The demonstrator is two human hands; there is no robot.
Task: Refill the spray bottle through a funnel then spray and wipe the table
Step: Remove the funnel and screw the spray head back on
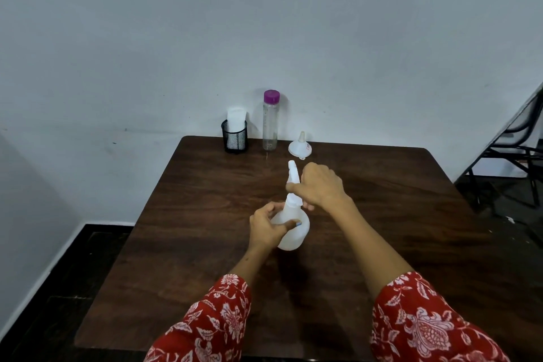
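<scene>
Standing mid-bench on the dark wooden bench [205, 244], the white translucent plastic spray bottle [293, 232] is gripped around its body by the left hand [269, 229]. At its 12 o'clock, the right hand [321, 185] curls around the white trigger spray head [293, 178]. Along the far edge: a black mesh cup [234, 138], a clear purple-capped bottle [270, 120], and a white plastic funnel [300, 147], spout upward.

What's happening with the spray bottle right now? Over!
Left hand grips spray bottle body; right hand grips its spray head. Funnel upside down, untouched. Nothing in the way.
</scene>
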